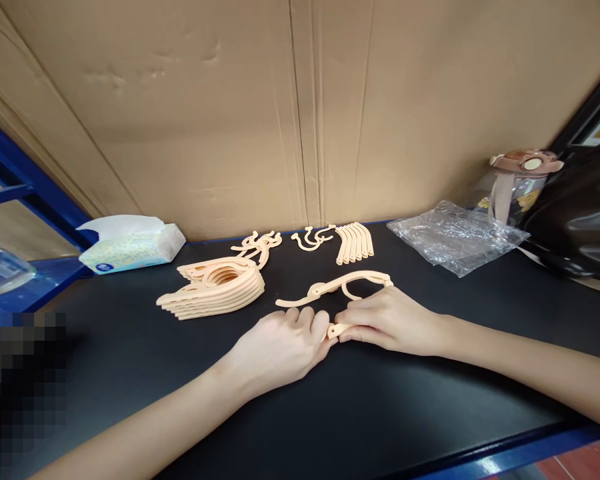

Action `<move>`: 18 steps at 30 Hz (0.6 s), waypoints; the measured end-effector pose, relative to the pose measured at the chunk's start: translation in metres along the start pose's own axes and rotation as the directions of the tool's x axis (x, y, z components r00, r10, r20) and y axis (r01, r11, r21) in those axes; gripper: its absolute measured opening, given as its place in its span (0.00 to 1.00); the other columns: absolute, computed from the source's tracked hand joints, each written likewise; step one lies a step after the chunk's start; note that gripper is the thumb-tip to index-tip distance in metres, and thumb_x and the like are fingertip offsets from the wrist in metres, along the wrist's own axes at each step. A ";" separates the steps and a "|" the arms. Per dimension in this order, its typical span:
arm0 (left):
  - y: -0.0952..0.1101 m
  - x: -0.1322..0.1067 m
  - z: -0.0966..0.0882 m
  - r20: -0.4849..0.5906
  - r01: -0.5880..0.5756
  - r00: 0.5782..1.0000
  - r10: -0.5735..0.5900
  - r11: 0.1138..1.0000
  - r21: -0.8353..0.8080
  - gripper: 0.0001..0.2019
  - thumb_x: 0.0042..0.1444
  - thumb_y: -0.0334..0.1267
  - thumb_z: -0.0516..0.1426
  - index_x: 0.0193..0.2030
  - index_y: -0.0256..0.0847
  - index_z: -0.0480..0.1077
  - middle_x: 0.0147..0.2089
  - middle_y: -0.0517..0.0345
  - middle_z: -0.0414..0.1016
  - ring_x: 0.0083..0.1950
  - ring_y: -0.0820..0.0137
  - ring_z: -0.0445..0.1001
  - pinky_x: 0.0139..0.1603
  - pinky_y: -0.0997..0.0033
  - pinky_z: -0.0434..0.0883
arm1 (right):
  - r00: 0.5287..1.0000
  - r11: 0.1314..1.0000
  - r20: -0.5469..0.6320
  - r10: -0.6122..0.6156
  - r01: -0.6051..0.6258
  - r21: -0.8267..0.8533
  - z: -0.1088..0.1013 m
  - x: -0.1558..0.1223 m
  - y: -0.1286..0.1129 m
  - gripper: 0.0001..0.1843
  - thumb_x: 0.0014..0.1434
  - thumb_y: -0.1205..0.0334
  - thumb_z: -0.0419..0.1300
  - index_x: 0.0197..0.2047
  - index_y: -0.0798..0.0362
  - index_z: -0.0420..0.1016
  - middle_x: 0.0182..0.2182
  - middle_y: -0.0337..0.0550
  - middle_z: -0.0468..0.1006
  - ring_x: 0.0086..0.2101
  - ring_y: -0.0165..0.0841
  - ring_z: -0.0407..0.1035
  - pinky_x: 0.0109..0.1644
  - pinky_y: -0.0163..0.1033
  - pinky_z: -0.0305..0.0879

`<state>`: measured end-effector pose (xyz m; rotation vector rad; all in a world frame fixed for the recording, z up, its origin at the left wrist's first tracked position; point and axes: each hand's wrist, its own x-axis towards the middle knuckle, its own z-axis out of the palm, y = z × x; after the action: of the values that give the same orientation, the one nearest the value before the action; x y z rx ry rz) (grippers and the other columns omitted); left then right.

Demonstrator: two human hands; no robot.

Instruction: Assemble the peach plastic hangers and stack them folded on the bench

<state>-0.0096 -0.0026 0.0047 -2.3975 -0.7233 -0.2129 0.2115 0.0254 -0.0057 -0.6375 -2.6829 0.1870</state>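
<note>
My left hand (293, 337) is closed in a pinch around a small cream plastic piece, mostly hidden by its fingers. Against it, my right hand (387, 320) pinches a cream hanger arm (337, 330) whose end with a hole shows between the two hands. Just behind them is a cream folding hanger (355, 279) with a hook at its left end and a round hub; whether my right fingers touch it I cannot tell. A stack of folded hangers (220, 293) lies left of my left hand.
Along the back of the black table lie loose hooks (260, 247), several more hooks (313, 240) and a row of hanger arms (354, 243). A tissue pack (133, 250) sits at left. Crumpled clear plastic (455, 237) and a bottle (523, 180) are at right, before a cardboard wall (205, 120).
</note>
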 end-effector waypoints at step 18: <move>0.000 -0.002 0.001 -0.015 -0.018 1.000 0.017 0.998 -0.057 0.10 0.62 0.35 0.49 0.29 0.40 0.59 0.22 0.63 0.66 0.20 0.71 0.69 0.20 0.71 0.58 | 1.000 0.999 0.006 -0.003 0.003 -0.037 0.001 0.000 0.000 0.18 0.69 0.54 0.46 0.40 0.53 0.75 0.27 0.37 0.76 0.26 0.26 0.67 0.29 0.32 0.55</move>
<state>-0.0114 -0.0028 0.0035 -2.4528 -0.6977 -0.2460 0.2110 0.0254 -0.0069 -0.6448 -2.6990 0.1392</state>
